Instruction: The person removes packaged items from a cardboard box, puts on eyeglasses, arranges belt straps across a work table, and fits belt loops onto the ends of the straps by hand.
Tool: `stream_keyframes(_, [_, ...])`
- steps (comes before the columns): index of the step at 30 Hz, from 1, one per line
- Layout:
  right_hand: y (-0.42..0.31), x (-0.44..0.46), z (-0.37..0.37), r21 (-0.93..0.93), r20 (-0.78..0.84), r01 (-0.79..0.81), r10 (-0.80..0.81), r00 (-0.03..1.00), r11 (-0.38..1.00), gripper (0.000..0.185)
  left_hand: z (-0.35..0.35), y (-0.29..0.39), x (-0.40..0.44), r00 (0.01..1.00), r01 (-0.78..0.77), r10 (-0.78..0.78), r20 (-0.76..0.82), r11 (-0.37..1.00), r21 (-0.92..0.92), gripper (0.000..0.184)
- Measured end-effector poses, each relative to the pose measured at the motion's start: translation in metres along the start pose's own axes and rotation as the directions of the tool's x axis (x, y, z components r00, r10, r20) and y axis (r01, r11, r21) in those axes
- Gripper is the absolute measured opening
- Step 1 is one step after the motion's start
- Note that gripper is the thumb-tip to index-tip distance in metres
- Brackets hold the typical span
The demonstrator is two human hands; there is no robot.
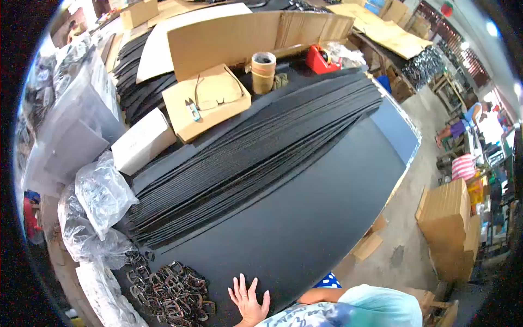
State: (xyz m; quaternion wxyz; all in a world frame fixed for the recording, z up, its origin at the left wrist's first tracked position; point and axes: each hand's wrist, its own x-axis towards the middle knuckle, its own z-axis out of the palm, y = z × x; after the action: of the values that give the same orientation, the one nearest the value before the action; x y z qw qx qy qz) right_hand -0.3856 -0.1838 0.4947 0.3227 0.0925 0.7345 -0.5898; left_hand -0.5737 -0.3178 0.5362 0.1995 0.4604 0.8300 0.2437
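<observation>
My left hand (249, 301) lies palm down on the black tabletop (283, 240) near its front edge, fingers spread and holding nothing. Just left of it is a heap of dark metal buckles (171, 291). Beyond the hand, long black belt straps (245, 158) lie side by side across the table, with one thin strip (229, 219) apart from the bundle. Of my right arm only the forearm (321, 295) shows, by the table's edge; the hand itself is hidden.
Thread snips (193, 110) and eyeglasses (220, 101) rest on a cardboard box (182, 122). Behind are a tape roll stack (263, 73) and red tape dispenser (322, 60). Plastic bags (103, 193) crowd the left. Cartons (444, 218) and a seated person (463, 124) are at right.
</observation>
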Motion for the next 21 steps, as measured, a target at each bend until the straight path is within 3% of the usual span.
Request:
stream_keyframes(1, [0.002,0.006,0.001,-0.125,0.158,-0.125,0.144,0.977,0.984,0.033,-0.001,0.001,0.001,1.000,0.006,-0.006,0.014,1.000,0.011,0.059])
stream_keyframes(2, [0.014,0.013,0.013,-0.071,0.059,-0.095,0.099,0.993,0.993,0.033,-0.003,0.004,0.001,1.000,0.015,-0.015,0.015,1.000,0.013,0.060])
stream_keyframes(11, [-0.032,0.000,-0.013,0.220,-0.014,-0.171,0.179,0.984,0.960,0.035,0.002,0.004,0.000,1.000,-0.012,0.013,-0.028,0.999,0.053,0.060])
stream_keyframes(18, [-0.060,-0.024,-0.036,0.454,0.054,-0.255,0.260,0.964,0.854,0.036,0.002,0.010,0.001,0.998,-0.022,0.026,-0.054,0.997,0.078,0.059])
stream_keyframes(21, [-0.052,-0.018,-0.033,0.445,0.128,-0.290,0.261,0.957,0.847,0.037,0.003,0.010,0.001,0.995,-0.047,0.054,-0.087,0.996,0.080,0.059])
